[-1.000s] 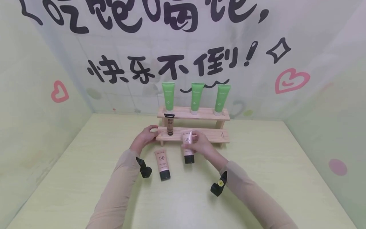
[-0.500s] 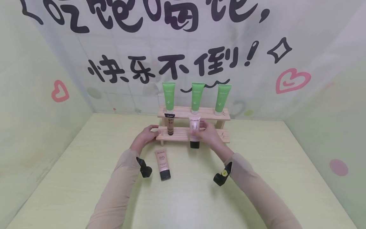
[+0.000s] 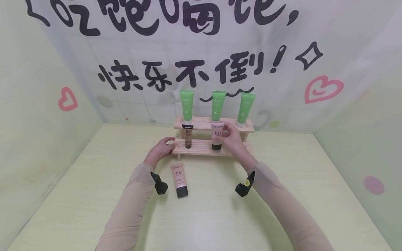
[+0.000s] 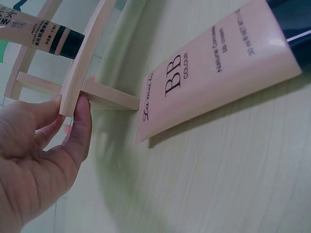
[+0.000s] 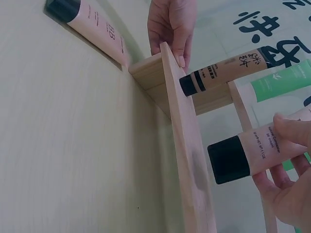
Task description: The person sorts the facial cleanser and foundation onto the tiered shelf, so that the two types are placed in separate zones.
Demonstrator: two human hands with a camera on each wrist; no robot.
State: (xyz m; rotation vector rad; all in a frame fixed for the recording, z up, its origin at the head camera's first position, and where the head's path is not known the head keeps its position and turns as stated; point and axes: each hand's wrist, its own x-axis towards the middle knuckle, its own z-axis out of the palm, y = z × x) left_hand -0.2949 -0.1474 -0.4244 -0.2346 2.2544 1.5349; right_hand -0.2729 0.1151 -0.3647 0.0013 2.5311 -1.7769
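My right hand [image 3: 233,139] holds a pink BB cream tube [image 3: 217,129] upright, black cap downward, over the lower step of a wooden two-step display rack [image 3: 201,148]. In the right wrist view, a small gap shows between its cap [image 5: 229,160] and the board. My left hand [image 4: 46,150] pinches the left end of that lower board between thumb and fingers. A brown foundation tube [image 3: 188,135] stands cap down on the same step, left of the held tube. Another pink BB cream tube [image 3: 179,177] lies on the table in front of the rack.
Three green tubes, the middle one [image 3: 218,105] among them, stand on the rack's upper step. Behind rises a white wall [image 3: 150,104] with black lettering, and side walls close in the pale table [image 3: 207,209] left and right.
My right hand has carried the BB cream tube up and to the right, from in front of the rack to over its lower step. The left hand has kept its place.
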